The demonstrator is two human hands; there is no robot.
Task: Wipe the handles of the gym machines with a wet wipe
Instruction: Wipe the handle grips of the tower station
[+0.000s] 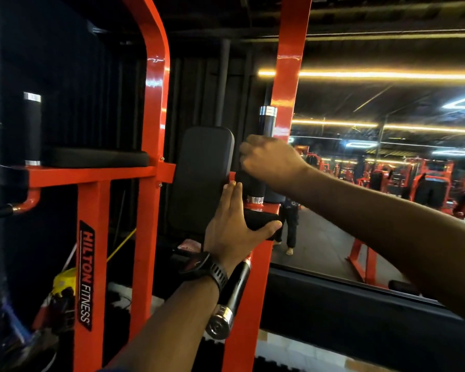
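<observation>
Nearest me, below the upright handle [267, 124], a second bar handle [232, 294] juts out, a black grip with a chrome end cap. Just above it my left hand [232, 226], with a watch [199, 265] on the wrist, lies flat against the black arm pad [261, 220] at the upright handle's foot, fingers straight and thumb spread. My right hand [270, 161] curls round the upright handle's middle; what lies under the palm is hidden. That handle stands vertical, matte black between chrome collars, against the orange frame [287, 84]. Left of it sits the back pad [202, 170].
</observation>
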